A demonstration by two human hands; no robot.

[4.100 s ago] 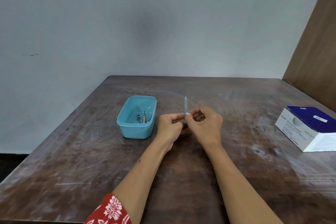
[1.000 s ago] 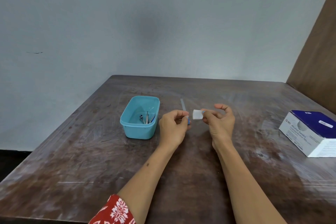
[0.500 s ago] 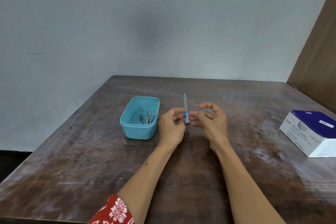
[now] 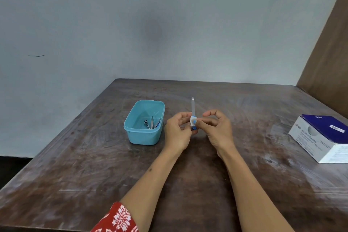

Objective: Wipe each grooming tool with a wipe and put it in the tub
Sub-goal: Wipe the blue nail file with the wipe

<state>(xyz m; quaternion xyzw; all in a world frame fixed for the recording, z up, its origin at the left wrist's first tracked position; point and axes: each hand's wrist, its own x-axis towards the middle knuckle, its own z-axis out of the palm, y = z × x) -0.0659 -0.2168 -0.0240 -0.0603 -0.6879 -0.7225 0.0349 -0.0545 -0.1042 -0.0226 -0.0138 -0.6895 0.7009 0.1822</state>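
A nail file (image 4: 192, 106) with a blue handle stands upright over the middle of the table, metal blade pointing up. My left hand (image 4: 178, 132) pinches its handle from the left. My right hand (image 4: 216, 128) pinches a small white wipe (image 4: 193, 120) wrapped around the base of the blade, just above the handle. To the left of my hands sits the turquoise tub (image 4: 144, 135), holding a few metal grooming tools (image 4: 151, 123) in its near right corner.
A blue and white box of alcohol swabs (image 4: 322, 137) lies at the table's right edge. A brown wooden panel (image 4: 327, 52) rises at the back right. The worn wooden table (image 4: 94, 165) ends against a grey wall.
One second ago my right hand held the wipe apart from the file. It has since closed in and wrapped the wipe around the file's lower part. The file now stands more upright.
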